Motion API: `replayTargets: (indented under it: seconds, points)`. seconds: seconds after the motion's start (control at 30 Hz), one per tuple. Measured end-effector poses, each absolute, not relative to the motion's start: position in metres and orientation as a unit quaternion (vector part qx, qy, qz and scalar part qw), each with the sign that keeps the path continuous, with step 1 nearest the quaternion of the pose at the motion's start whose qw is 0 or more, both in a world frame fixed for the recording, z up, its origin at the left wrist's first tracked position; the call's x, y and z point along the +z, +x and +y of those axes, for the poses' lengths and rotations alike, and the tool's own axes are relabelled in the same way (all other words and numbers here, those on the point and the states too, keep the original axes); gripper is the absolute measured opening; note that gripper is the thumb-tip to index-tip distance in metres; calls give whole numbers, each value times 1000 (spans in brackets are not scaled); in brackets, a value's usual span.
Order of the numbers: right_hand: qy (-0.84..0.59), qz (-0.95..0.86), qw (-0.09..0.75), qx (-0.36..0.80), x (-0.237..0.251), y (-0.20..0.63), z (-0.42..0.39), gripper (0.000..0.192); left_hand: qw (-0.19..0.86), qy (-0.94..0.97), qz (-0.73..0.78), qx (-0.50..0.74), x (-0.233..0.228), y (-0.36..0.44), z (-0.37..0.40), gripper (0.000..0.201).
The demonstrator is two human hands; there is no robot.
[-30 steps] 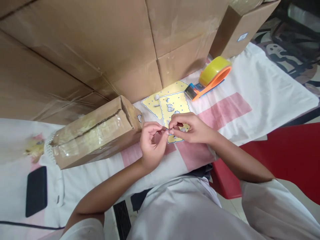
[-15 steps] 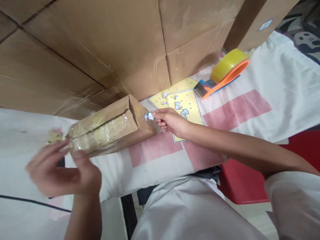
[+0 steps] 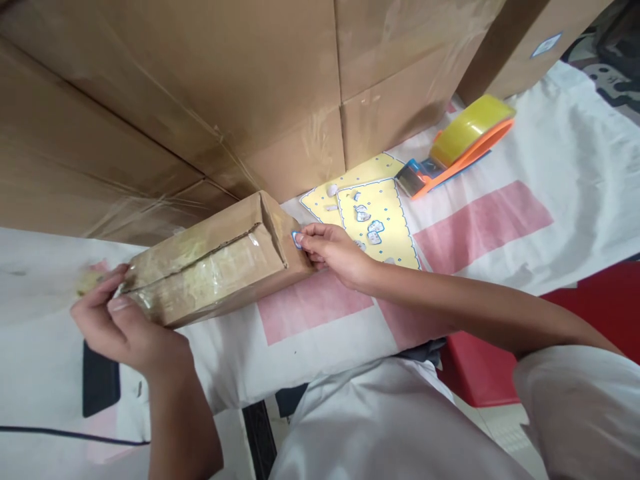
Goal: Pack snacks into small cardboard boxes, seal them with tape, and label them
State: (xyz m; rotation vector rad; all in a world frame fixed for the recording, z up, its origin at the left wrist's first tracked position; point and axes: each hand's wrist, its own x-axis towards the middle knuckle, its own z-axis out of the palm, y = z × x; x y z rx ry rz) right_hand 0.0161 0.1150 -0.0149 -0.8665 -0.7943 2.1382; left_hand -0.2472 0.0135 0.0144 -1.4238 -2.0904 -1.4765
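Observation:
A long, narrow cardboard box (image 3: 225, 257), with clear tape over its top seam, lies slantwise on the cloth. Around its left end curl the fingers and thumb of my left hand (image 3: 137, 330). At the opposite end my right hand (image 3: 333, 252) pinches a small blue-edged sticker (image 3: 297, 240) against the end face; the fingertips hide part of it. Right beside that hand lie yellow sticker sheets (image 3: 390, 220), overlapping, with several small blue-outlined stickers on the upper one.
Big taped cardboard boxes (image 3: 280, 87) stand like a wall behind. An orange tape dispenser (image 3: 463, 157) with a yellow roll rests at the right. A dark flat object (image 3: 101, 380) and a black cable (image 3: 75, 435) lie at the left. Below the table's edge is a red stool (image 3: 480, 370).
My left hand has come in from the left and closed on the box's end. My right hand has brought the sticker, earlier held just off the box, against its end face.

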Motion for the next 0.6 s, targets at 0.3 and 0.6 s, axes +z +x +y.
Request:
replayTargets:
  seconds: [0.3, 0.6]
  points:
    - [-357, -339, 349, 797, -14, 17, 115, 55, 154, -503, -659, -537, 16, -242, 8, 33]
    - [-328, -471, 413, 707, -29, 27, 79, 32, 146, -466, -701, -521, 20, -236, 13, 27]
